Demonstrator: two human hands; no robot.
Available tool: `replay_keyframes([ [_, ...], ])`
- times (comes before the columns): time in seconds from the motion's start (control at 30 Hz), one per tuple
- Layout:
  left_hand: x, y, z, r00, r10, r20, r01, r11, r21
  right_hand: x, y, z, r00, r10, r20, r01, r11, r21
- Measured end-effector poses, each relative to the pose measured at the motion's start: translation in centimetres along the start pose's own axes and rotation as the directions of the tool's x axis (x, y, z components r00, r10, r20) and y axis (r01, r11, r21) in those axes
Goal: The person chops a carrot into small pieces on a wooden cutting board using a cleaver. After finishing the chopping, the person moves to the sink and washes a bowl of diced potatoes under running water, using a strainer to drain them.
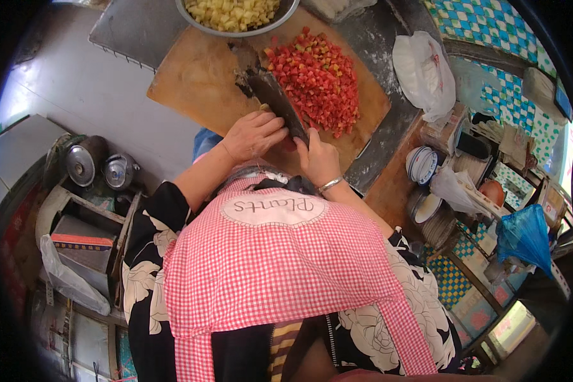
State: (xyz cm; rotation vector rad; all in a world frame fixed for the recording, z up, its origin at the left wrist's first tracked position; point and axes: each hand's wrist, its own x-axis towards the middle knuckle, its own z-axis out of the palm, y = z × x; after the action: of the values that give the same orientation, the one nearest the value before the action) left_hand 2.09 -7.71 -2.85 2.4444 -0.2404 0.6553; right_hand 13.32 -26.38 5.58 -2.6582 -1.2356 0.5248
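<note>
Cleaver (277,102): broad, dark, worn blade, lying at a slant on the wooden cutting board (197,79), just beside the heap of diced red pieces (318,79). Right hand (318,159): fingers closed around the cleaver's handle at the board's near edge. Left hand (253,135): fingers curled narrow, pressing down beside the blade. Metal bowl (235,16) of diced yellow cubes at the board's far edge.

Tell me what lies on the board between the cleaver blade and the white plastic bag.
In the head view, a heap of diced red pieces lies between the cleaver and the white plastic bag, on the wooden board.
</note>
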Motion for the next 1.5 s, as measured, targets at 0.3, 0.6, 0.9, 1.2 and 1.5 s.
replay_keyframes([
  [0.3, -1.0, -2.9, -4.2, 0.984, -0.116, 0.137, 0.077, 0.962, 0.263, -0.6, 0.5, 0.5, 0.999, 0.01, -0.045, -0.008, 0.999, 0.046],
  [0.6, 1.3, -3.4, -5.8, 0.987, -0.16, 0.002, 0.152, 0.944, 0.292, -3.2, 2.5, 0.0, 0.966, 0.073, -0.248, 0.005, 0.954, 0.3],
  [0.9, 5.5, -1.2, -1.4, 0.905, -0.138, 0.402, 0.049, 0.974, 0.223, -5.9, 5.5, -1.8, 0.924, 0.28, -0.262, -0.152, 0.895, 0.42],
  [1.2, 0.6, 0.3, -3.3, 0.959, -0.09, 0.267, 0.066, 0.993, 0.098, -7.2, 5.6, -1.2, 0.969, 0.129, -0.213, -0.07, 0.962, 0.263],
  [1.5, 0.2, 0.1, -2.6, 0.981, -0.103, 0.164, 0.082, 0.988, 0.13, -6.4, 6.0, -2.5, 0.996, 0.041, -0.082, -0.031, 0.993, 0.116],
])
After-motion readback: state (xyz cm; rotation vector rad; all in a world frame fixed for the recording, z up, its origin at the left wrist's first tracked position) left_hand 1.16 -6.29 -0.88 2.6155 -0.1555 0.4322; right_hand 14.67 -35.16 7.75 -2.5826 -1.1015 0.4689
